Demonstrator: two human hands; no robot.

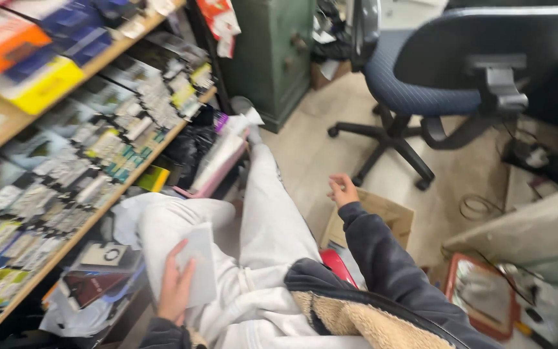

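Note:
My left hand (175,287) holds a flat pale grey packet (199,262) against my lap, over my white trousers (266,226). Out to the right, my right hand (342,190) hangs in the air with fingers loosely curled and nothing in it, above a brown cardboard box (392,216) on the floor. A dark sleeve (382,258) covers that arm. A red object (337,265) shows just under the sleeve beside my leg.
Wooden shelves (92,220) packed with several small packaged goods run along the left. A blue office chair (434,84) stands ahead on the tiled floor beside a green cabinet (272,58). A red tray (482,297) lies at lower right. Bags and a pink-edged packet (217,168) sit near my foot.

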